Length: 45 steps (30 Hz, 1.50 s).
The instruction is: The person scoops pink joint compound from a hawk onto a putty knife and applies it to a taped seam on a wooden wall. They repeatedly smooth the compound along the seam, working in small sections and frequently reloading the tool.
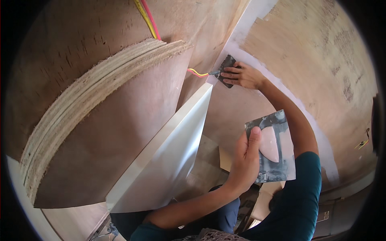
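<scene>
My left hand (246, 158) grips a flat rectangular putty board (287, 160), thumb on top. A mound of pale pink putty (270, 144) lies on its grey-smeared face. Farther off, my right hand (250, 75) is closed on a dark, flat putty scraper (226, 64), fingers spread over its blade. The scraper lies against the plywood wall (297, 52) near the inside corner. A pale putty band (281, 86) runs along the wall's curved lower seam, and another climbs the corner. Yellow and red wires (198, 72) stick out beside the scraper.
A thick curved stack of plywood edges (100, 86) juts out on the left. Beside it a pale wedge-shaped panel (169, 160) points toward the corner. More yellow and red wires (148, 20) hang at the top. Cardboard (267, 199) lies below my arms.
</scene>
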Available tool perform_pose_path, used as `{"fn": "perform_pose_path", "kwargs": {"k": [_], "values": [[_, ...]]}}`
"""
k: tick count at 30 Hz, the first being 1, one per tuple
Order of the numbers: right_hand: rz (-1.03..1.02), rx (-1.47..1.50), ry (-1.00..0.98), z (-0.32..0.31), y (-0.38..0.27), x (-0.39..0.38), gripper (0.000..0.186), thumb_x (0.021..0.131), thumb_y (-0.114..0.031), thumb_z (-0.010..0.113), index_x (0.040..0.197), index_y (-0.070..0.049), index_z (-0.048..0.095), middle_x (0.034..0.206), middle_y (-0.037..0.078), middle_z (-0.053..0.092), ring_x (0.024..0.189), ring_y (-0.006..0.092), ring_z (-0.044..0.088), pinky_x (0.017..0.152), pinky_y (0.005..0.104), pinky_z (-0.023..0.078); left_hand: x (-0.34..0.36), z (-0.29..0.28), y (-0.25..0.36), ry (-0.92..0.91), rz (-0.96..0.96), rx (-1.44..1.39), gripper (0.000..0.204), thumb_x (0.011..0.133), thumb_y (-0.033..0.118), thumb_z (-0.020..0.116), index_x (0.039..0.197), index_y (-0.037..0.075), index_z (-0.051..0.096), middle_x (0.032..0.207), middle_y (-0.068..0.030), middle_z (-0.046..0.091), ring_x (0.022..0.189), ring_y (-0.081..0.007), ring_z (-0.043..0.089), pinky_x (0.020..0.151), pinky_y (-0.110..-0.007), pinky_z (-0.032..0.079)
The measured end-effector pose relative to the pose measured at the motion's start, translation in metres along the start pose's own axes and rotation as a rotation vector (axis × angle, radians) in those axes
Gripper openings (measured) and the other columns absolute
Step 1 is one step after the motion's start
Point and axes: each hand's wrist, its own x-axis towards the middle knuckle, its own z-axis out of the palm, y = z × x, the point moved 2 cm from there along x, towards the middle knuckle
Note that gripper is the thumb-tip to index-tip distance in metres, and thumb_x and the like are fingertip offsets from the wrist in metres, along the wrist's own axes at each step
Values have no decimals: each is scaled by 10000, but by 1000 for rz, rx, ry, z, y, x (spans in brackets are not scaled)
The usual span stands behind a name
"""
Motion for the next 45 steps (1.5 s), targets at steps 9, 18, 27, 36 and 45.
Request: {"fn": "perform_pose_path", "kwargs": {"k": [9, 18, 27, 36, 45], "values": [[23, -115, -52, 8, 14, 17, 360, 928, -191, 451, 1239, -200, 632, 1423, -49, 527, 1357, 147, 418, 1093, 361, 287, -2, 1, -7, 30, 66, 0, 376, 1053, 365, 433, 1133, 33, 589, 990, 6, 595, 921, -59, 507, 846, -225, 418], [280, -81, -127, -14, -15, 24, 248, 894, -189, 505, 1075, -152, 670, 1270, -39, 615, 1213, 141, 504, 1001, 340, 341, -2, 3, 1, -23, 44, -100, 372, 1052, 365, 434, 1148, 40, 587, 1001, 8, 605, 888, -61, 531, 838, -234, 441], [837, -80, 279, -75, -22, 16, 483, 817, -11, 551, 1297, -62, 559, 1364, 62, 569, 1191, 225, 554, 938, 385, 435, 6, -12, 13, -121, 62, -159, 383, 1047, 370, 445, 1154, 30, 582, 1025, -2, 612, 936, -63, 540, 859, -242, 441], [1114, -239, 191, -21, 15, 25, 456, 925, -110, 431, 1371, -43, 502, 1466, 77, 481, 1328, 227, 465, 1005, 403, 376, -1, 10, 13, -90, -24, -281, 357, 1064, 345, 415, 1026, 39, 595, 864, 53, 523, 786, -19, 426, 728, -195, 381], [1146, -71, 50, 28, -78, 73, 471, 919, -143, 461, 1370, -12, 495, 1481, 101, 452, 1329, 234, 433, 995, 391, 368, -1, 7, 19, -32, -18, -240, 339, 1057, 341, 440, 954, 46, 573, 833, 59, 482, 764, -22, 398, 708, -193, 358]]}}
